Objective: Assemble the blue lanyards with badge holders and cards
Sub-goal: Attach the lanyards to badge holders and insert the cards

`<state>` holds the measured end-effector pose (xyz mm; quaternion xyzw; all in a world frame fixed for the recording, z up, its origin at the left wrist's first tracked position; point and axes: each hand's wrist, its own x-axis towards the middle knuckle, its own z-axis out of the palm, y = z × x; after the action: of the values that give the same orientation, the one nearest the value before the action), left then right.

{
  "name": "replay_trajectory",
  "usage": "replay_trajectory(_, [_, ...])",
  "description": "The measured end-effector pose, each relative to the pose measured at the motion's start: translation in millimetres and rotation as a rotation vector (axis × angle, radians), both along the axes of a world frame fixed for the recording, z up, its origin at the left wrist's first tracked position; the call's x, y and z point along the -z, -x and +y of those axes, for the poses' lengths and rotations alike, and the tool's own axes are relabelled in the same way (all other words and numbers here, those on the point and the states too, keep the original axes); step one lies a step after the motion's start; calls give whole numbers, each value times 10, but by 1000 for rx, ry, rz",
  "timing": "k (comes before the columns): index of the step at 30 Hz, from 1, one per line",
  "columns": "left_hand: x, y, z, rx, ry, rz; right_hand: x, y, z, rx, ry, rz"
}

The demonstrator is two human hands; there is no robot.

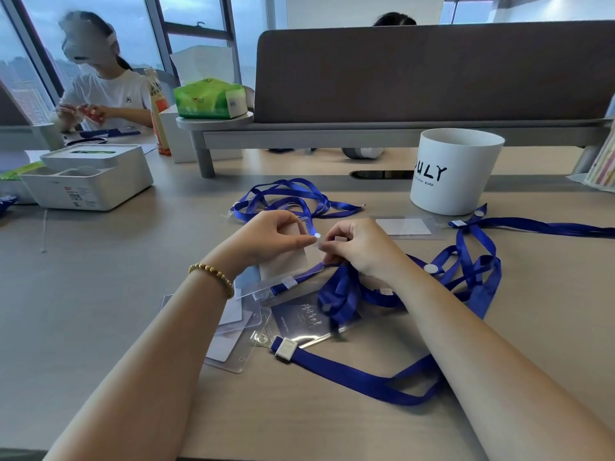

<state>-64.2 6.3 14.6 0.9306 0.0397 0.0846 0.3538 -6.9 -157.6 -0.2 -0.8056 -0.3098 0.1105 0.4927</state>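
My left hand [273, 236] holds a clear badge holder [293, 261] upright above the table. My right hand [361, 247] pinches a white lanyard clip at the holder's top edge, with a blue lanyard [339, 294] hanging from under it. Below lie a dark printed card in a holder [299, 319] with a blue strap and white clip [284, 349], and several clear holders with white cards [233, 331]. More blue lanyards lie behind [286, 197] and to the right [472, 264]. Another holder with a white card [406, 226] rests near the cup.
A white cup [456, 171] stands at the back right. A white box [86, 176] sits at the left. A grey shelf [332, 131] carries a green tissue pack [209, 98]. Another person [106, 91] works at the far left.
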Motion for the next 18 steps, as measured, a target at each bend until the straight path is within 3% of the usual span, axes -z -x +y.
replay_trajectory(6, [53,-38,6,-55,-124,-5,-18,25,-46,-55,38,130])
replay_trajectory(18, [67,-15,5,-31,-119,-43,-8,29,-33,-38,54,44])
